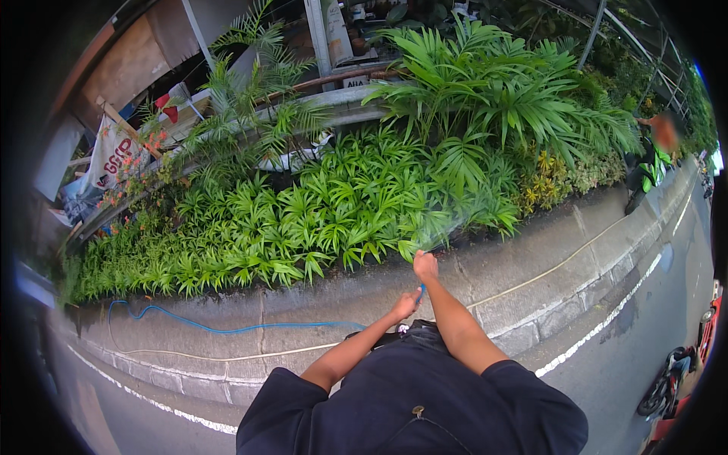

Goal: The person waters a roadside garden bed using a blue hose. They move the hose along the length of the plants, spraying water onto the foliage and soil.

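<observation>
My right hand [425, 266] is stretched out in front of me and grips the end of a blue hose [227, 328]. A fine spray of water [455, 220] fans out from it over the low green plants [318, 212]. My left hand [406, 305] holds the same hose a little lower, close to my body. The hose runs from my hands to the left along the concrete kerb [303, 303], curling near its far left end.
Taller palm-like plants [500, 91] stand behind the low ones. A thin pale cord [561, 262] lies along the kerb. A person on a motorbike [654, 163] is at the right. The asphalt road [652, 334] has white lines, with parked motorbikes [667, 379] at the lower right.
</observation>
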A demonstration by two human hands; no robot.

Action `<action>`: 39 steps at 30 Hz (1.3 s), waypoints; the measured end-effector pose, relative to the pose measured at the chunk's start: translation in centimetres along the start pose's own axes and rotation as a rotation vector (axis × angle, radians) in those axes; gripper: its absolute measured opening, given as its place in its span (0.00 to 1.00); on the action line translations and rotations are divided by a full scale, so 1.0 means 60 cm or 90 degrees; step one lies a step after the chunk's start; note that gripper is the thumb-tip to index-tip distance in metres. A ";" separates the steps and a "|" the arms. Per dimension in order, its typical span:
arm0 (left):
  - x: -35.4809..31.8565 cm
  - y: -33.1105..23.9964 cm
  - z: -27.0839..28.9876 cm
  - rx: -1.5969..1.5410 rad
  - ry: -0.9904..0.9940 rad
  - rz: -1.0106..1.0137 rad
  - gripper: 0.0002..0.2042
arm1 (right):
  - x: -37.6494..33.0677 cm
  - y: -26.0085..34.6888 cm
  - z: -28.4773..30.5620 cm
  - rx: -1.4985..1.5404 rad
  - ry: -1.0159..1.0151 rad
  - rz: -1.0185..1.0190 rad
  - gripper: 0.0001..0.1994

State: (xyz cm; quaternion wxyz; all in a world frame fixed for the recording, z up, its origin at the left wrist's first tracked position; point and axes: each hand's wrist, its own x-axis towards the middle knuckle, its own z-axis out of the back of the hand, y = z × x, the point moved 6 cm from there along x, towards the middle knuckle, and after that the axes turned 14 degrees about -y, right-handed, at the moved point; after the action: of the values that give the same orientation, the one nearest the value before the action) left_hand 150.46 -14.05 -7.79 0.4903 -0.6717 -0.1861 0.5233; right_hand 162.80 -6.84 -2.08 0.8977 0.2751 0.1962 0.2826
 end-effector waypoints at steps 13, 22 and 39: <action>-0.046 -0.021 0.118 -0.187 -0.109 0.091 0.24 | -0.076 0.155 -0.150 -0.005 0.207 0.238 0.26; -0.067 -0.015 0.159 -0.162 -0.094 0.129 0.23 | -0.112 0.168 -0.147 -0.031 0.170 0.187 0.25; -0.040 -0.035 0.151 -0.093 0.029 0.105 0.23 | -0.067 0.136 -0.132 0.017 0.073 0.159 0.26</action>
State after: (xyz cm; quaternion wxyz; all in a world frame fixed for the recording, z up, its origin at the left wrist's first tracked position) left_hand 142.09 -10.76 -4.51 0.3992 -0.7304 -0.1566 0.5316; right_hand 152.45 -0.67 -2.45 0.8392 0.2928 0.2151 0.4047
